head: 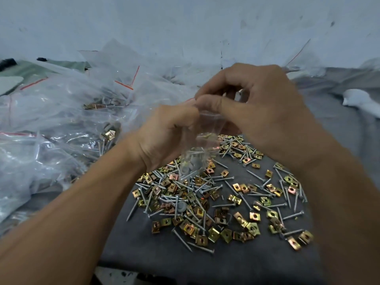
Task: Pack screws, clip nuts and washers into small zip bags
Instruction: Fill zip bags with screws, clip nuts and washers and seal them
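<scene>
A small clear zip bag (200,149) hangs between my hands above the cloth, with screws, a clip nut and a grey washer inside. My left hand (166,134) pinches its top edge from the left. My right hand (259,105) pinches the same edge from the right, thumb against fingers. Below lies a loose heap of silver screws (207,187) and brass-coloured clip nuts (255,216). One grey washer (182,206) sits among them.
A big pile of filled zip bags (61,124) with red seal lines covers the left side. The work surface is a dark grey cloth (156,247). A pale wall rises behind, and a white scrap (362,99) lies far right.
</scene>
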Demonstrator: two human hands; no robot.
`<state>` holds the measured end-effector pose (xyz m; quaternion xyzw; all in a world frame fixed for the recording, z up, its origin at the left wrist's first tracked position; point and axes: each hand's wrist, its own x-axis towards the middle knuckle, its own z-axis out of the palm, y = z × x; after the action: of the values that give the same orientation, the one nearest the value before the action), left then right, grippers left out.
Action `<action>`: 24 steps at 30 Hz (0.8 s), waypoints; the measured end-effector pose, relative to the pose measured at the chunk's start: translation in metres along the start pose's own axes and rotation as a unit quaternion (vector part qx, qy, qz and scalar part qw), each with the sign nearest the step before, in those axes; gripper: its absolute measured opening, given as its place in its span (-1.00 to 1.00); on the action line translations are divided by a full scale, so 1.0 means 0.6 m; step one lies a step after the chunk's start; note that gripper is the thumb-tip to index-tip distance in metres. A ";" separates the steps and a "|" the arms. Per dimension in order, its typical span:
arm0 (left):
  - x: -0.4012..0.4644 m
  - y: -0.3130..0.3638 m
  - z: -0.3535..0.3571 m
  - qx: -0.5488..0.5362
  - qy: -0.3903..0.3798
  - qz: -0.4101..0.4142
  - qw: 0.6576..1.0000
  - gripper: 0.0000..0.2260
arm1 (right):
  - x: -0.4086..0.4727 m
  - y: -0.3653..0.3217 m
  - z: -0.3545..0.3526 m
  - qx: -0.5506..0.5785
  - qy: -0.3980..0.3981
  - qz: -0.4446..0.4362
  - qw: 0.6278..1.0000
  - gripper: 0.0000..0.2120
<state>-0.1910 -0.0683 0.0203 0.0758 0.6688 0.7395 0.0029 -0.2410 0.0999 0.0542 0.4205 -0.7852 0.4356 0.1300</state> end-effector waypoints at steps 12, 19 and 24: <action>-0.001 -0.002 -0.008 0.048 -0.022 -0.001 0.999 -0.51 | -0.007 -0.033 -0.028 -0.099 -0.117 0.069 0.986 -0.58; 0.011 -0.006 -0.025 0.026 -0.070 0.005 0.997 -0.57 | 0.000 -0.005 -0.032 -0.114 0.008 0.031 0.993 -0.89; 0.017 -0.033 -0.026 0.211 -0.079 -0.065 0.972 -0.74 | 0.003 -0.002 -0.031 0.046 0.137 0.038 0.989 -0.84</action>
<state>-0.2046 -0.0809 0.0004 0.0889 0.8111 0.5714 0.0880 -0.2441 0.1131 0.0669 0.3324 -0.7546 0.5291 0.2003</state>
